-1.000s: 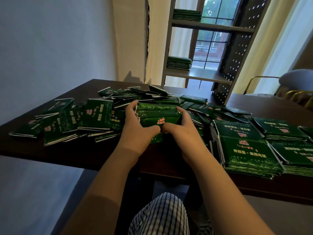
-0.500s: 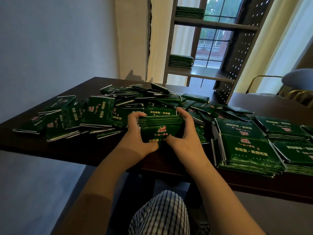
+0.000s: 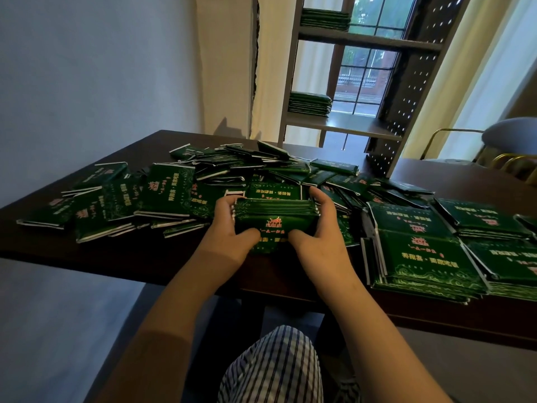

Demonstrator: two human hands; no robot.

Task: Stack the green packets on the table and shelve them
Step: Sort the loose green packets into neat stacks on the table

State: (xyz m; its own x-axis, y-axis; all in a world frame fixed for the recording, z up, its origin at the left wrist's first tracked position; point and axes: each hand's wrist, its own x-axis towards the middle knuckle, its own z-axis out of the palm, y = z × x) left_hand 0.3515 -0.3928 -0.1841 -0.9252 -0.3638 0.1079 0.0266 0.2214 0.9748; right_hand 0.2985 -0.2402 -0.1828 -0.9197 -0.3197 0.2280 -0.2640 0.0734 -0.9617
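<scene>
While the dark brown wooden counter [image 3: 145,257], backed at one o'clock by a tall grey metal shelf [image 3: 357,128], is strewn with a loose heap of flat green foil packets [image 3: 232,167], a small bundle [image 3: 276,219] of them is clasped at six o'clock, its ends wrapped by the left hand [image 3: 229,237] and right hand [image 3: 322,239]. Edges should be tapped flush and squeezed evenly before lifting.
</scene>
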